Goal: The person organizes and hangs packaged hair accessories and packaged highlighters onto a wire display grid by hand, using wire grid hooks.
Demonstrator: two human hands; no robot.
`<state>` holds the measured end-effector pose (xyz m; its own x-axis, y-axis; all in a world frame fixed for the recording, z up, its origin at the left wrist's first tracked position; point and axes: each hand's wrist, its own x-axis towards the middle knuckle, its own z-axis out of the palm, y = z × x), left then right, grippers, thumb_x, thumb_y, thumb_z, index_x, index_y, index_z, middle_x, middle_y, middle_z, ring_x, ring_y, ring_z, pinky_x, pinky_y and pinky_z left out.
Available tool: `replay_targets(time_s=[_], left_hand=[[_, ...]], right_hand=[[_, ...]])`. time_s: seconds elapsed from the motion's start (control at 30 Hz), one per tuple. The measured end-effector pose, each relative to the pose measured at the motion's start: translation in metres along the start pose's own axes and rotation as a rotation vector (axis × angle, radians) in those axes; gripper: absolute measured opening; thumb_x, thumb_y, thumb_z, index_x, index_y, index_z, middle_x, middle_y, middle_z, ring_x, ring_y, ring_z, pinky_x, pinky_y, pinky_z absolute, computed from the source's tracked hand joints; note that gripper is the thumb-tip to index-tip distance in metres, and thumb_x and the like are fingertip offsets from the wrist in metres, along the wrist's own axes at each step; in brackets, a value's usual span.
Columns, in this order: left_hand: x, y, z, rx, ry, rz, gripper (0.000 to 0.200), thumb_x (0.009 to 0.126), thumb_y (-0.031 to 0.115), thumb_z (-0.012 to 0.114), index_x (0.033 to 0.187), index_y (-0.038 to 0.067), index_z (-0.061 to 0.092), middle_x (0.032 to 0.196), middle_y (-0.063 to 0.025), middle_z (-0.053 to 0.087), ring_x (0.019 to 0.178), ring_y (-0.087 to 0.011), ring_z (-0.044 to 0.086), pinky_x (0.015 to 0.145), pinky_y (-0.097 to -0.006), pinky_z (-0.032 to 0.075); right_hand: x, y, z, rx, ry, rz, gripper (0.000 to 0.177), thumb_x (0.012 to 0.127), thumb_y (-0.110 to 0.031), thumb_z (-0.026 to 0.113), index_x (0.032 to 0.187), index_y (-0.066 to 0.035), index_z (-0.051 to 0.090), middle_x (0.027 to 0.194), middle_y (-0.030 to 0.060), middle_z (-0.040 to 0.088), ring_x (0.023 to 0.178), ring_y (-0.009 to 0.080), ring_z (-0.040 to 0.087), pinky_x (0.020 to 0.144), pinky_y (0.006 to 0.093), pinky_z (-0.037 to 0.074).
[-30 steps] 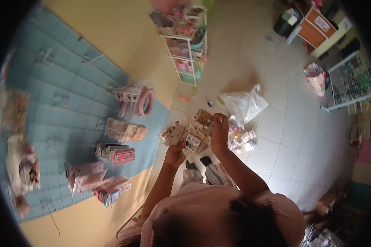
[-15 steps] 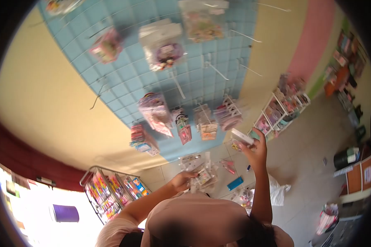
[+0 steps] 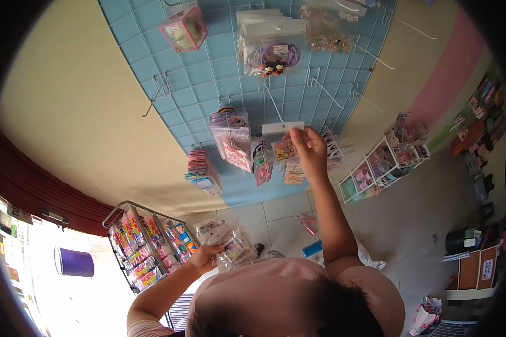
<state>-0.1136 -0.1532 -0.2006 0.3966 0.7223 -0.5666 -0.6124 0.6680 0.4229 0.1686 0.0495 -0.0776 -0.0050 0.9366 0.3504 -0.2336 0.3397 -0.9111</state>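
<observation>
My right hand (image 3: 312, 154) is raised to the wall display and pinches a clear packet (image 3: 283, 148) by its white header. Small colourful pieces show inside the packet. The header's top edge is right at the tip of a bare wire hook (image 3: 274, 104). Lower down on the left, my left hand (image 3: 204, 259) is closed on a bunch of clear packets (image 3: 233, 247). Several purple and pink packs (image 3: 232, 147) hang just left of my right hand.
A white wire grid (image 3: 208, 84) on a blue panel carries hooks and hanging packets. A rack of bright packs (image 3: 143, 247) stands at lower left. White shelves (image 3: 385, 163) stand at right. On the tiled floor lie a blue item (image 3: 313, 249) and a pink item (image 3: 306, 223).
My right hand has risen from over the floor to the hook, bringing the packet with it. My left hand and its packets have shifted left in view, and the camera has turned.
</observation>
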Motion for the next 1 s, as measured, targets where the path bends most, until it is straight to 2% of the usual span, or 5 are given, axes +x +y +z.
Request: replay_targets(time_s=[0.37, 0.77, 0.87, 0.97, 1.0], left_hand=[[0.025, 0.012, 0.001, -0.085, -0.04, 0.002, 0.038, 0.08, -0.001, 0.054, 0.118, 0.001, 0.05, 0.103, -0.0123, 0.062, 0.096, -0.0241, 0.061, 0.087, -0.0397, 0.049], [0.065, 0.02, 0.006, -0.107, -0.126, 0.134, 0.045, 0.08, -0.004, 0.053, 0.124, 0.0, 0.043, 0.11, -0.0115, 0.058, 0.1, -0.023, 0.059, 0.087, -0.0379, 0.049], [0.067, 0.023, 0.019, -0.108, -0.143, 0.11, 0.045, 0.08, -0.005, 0.053, 0.124, 0.0, 0.043, 0.111, -0.0118, 0.057, 0.1, -0.0232, 0.059, 0.086, -0.0384, 0.049], [0.069, 0.029, 0.025, -0.102, -0.163, 0.082, 0.045, 0.08, -0.005, 0.052, 0.124, 0.0, 0.043, 0.111, -0.0121, 0.057, 0.1, -0.0235, 0.059, 0.086, -0.0389, 0.05], [0.069, 0.031, 0.027, -0.098, -0.172, 0.072, 0.045, 0.08, -0.005, 0.052, 0.124, 0.0, 0.043, 0.111, -0.0122, 0.057, 0.1, -0.0236, 0.059, 0.086, -0.0391, 0.05]], right_hand=[[0.011, 0.003, 0.005, -0.073, 0.089, -0.046, 0.023, 0.088, -0.024, 0.061, 0.085, -0.001, 0.059, 0.081, 0.0029, 0.064, 0.077, 0.0063, 0.057, 0.071, 0.0205, 0.043], [0.009, 0.006, 0.017, -0.05, 0.195, -0.056, 0.017, 0.088, -0.019, 0.06, 0.091, -0.002, 0.06, 0.084, 0.0051, 0.063, 0.08, 0.0115, 0.058, 0.076, 0.0252, 0.044], [0.006, -0.002, 0.023, -0.065, 0.2, -0.132, 0.025, 0.092, -0.025, 0.052, 0.098, -0.002, 0.057, 0.074, 0.0016, 0.057, 0.066, 0.009, 0.053, 0.067, 0.0226, 0.042], [-0.003, 0.001, 0.001, 0.389, -0.063, -0.013, 0.036, 0.095, -0.039, 0.042, 0.106, -0.006, 0.052, 0.063, -0.0023, 0.043, 0.053, 0.0062, 0.04, 0.054, 0.0205, 0.035], [-0.009, 0.005, 0.0, 0.387, -0.05, 0.059, 0.036, 0.096, -0.038, 0.04, 0.11, -0.006, 0.047, 0.064, -0.0022, 0.042, 0.052, 0.0062, 0.037, 0.051, 0.0205, 0.033]])
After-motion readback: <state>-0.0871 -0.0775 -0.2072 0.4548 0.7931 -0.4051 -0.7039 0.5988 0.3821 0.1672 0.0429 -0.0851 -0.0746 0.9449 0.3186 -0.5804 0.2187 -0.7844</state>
